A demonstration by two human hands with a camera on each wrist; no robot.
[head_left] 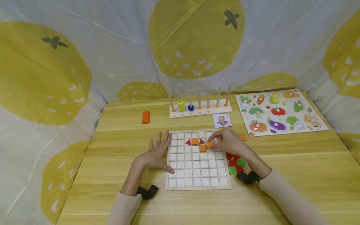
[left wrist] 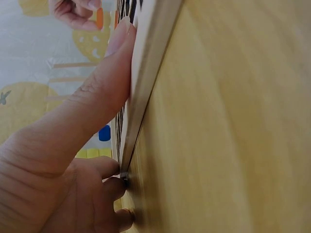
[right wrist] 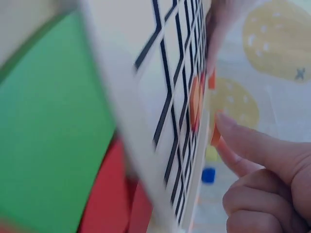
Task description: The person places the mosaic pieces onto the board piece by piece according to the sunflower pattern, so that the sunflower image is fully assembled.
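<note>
A white grid board [head_left: 198,188] lies flat in front of me. My left hand [head_left: 154,156] rests along its left edge, fingers spread and the thumb lying over the rim; the left wrist view shows the thumb [left wrist: 114,63] against the board's side. Between thumb and forefinger, my right hand [head_left: 229,142] pinches an orange square tile [right wrist: 215,135], held just above the upper right cells. On the grid sit two red triangle tiles [head_left: 188,142] with an orange square tile [head_left: 195,141] between them, and another orange square [head_left: 202,148] one row lower.
Loose red and green tiles [head_left: 232,170] lie right of the board, with an orange tile [head_left: 242,137] behind. Farther back are a pattern card [head_left: 222,120], a peg stand [head_left: 201,111] with beads and a vegetable puzzle [head_left: 284,112]. An orange block [head_left: 146,117] is back left.
</note>
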